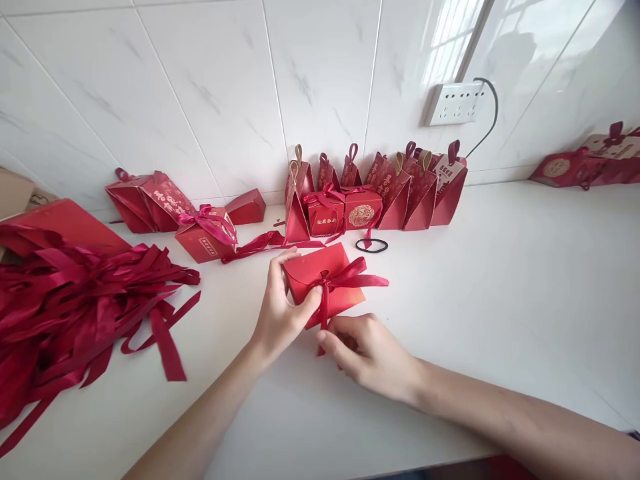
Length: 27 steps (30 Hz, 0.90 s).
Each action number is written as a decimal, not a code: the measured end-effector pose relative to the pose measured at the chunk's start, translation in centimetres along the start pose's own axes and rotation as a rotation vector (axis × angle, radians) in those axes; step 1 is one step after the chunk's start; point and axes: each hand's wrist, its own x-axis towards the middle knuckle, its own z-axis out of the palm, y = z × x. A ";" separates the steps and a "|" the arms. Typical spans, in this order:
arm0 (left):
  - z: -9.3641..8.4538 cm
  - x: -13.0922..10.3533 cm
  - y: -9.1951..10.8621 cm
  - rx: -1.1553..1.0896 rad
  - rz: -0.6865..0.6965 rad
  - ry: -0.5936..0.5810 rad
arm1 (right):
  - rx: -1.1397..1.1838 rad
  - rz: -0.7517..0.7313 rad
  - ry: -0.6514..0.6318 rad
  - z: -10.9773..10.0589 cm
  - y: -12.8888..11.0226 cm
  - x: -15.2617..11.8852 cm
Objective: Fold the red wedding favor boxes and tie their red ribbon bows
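A small red box (305, 270) is tilted above the white table in the middle of the view, with a dark red ribbon (345, 275) tied in a bow on its face. My left hand (285, 310) grips the box from the left, its thumb pressed on the front beside the knot and its fingers behind, partly hidden. Just below the box, my right hand (367, 350) pinches a hanging end of the ribbon between thumb and forefinger. The other fingers of that hand are curled in.
A heap of dark red ribbons (90, 293) covers the left of the white table (475, 320). Red gift boxes (395, 193) line the tiled wall, with more at the left and far right. A black elastic loop (371, 246) lies behind the held box.
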 end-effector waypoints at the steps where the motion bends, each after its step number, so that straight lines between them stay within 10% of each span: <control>1: -0.1 0.1 0.0 -0.003 0.003 -0.014 | 0.027 -0.004 -0.013 0.0 0.0 0.1; 8: -1.2 0.6 -0.4 -0.251 -0.073 -0.104 | 0.255 0.027 -0.152 -0.7 0.6 0.6; 27: -0.2 -0.2 1.0 0.055 -0.145 -0.104 | 0.200 -0.059 -0.407 -2.1 0.4 0.3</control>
